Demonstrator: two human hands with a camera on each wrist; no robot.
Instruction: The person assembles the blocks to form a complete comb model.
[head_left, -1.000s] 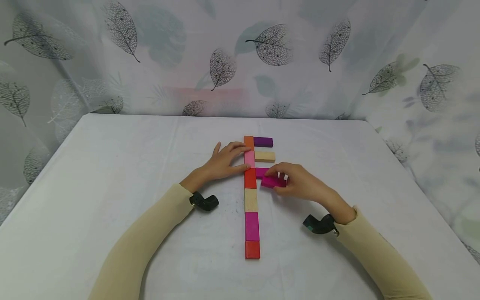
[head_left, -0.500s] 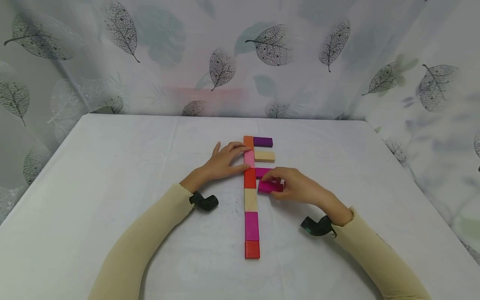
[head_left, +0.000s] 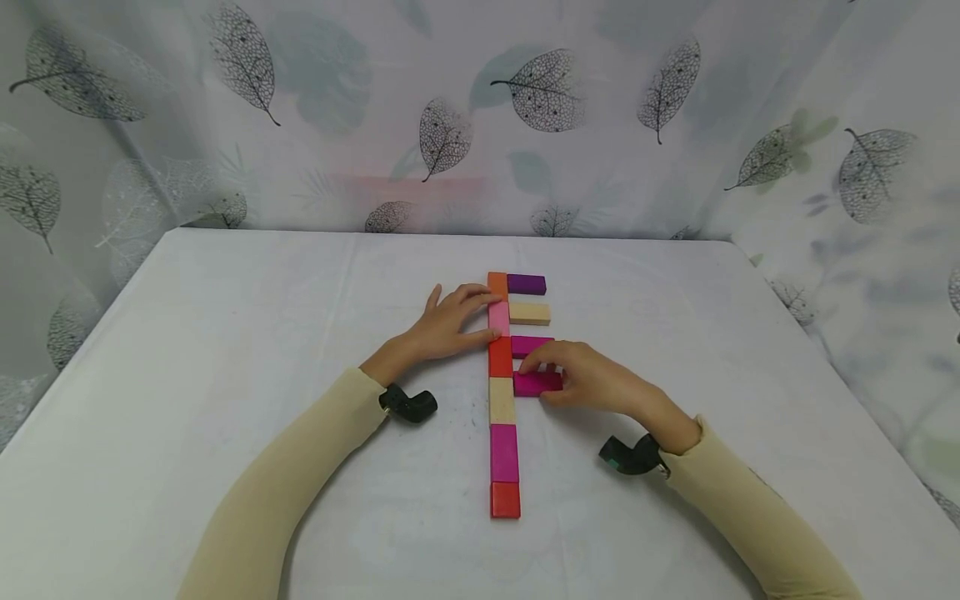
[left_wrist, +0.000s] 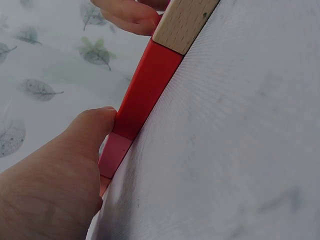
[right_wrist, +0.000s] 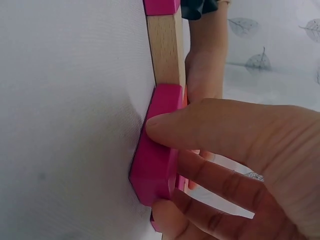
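My right hand [head_left: 600, 379] pinches a magenta wooden block [head_left: 535, 384] between thumb and fingers. In the right wrist view the thumb presses one side of that magenta block [right_wrist: 152, 165], whose end meets a plain wood block [right_wrist: 166, 50]. Placed end to end, a column of blocks includes a pink one [head_left: 498, 319], a red one [head_left: 500, 358] and a plain one [head_left: 502, 400]. My left hand [head_left: 446, 325] rests its fingertips and thumb on the column's far part, near the orange block [head_left: 497, 283]. In the left wrist view the thumb touches the red block [left_wrist: 147, 90].
Jutting right from the column are a purple block [head_left: 527, 284], a plain wood block [head_left: 529, 314] and another magenta block [head_left: 531, 346]. Nearer me the column ends in a magenta block [head_left: 504, 452] and a red one [head_left: 505, 500]. A white cloth covers the table [head_left: 247, 317].
My right hand has moved slightly left and nearer to me, bringing the magenta block from an angle apart from the column to squarely against its right side. The left hand stays still.
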